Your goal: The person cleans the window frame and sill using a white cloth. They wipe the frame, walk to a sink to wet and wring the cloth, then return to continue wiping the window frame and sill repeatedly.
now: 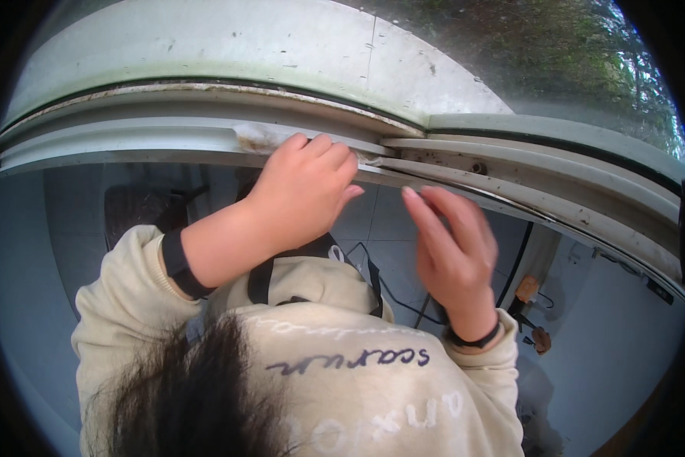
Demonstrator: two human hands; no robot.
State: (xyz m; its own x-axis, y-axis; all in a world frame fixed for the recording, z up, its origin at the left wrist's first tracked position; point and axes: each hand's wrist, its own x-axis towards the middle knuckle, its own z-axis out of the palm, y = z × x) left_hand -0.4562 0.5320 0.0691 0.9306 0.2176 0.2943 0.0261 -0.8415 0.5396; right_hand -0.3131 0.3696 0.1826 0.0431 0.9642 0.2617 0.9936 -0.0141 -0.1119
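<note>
My left hand (305,188) presses a white wipe or tissue (255,139) against the white window track (165,136). Brownish dirt stains the part of the wipe that shows; my fingers cover the rest. A pale wrinkled bit (371,160), perhaps the wipe's other end, shows at the track just right of that hand. My right hand (457,245) hovers apart from the sill on the near side, holding nothing, its fingers bent and slightly apart. Dark specks of dirt and a small round dark fitting (479,168) mark the right stretch of track (554,194).
Beyond the wet-looking glass are a stained pale ledge (262,43) and green plants (537,51). Below the sill lie the tiled floor (399,217), a dark cable (397,294) and a dark object (142,208) on the left. An orange item (527,288) is at the right.
</note>
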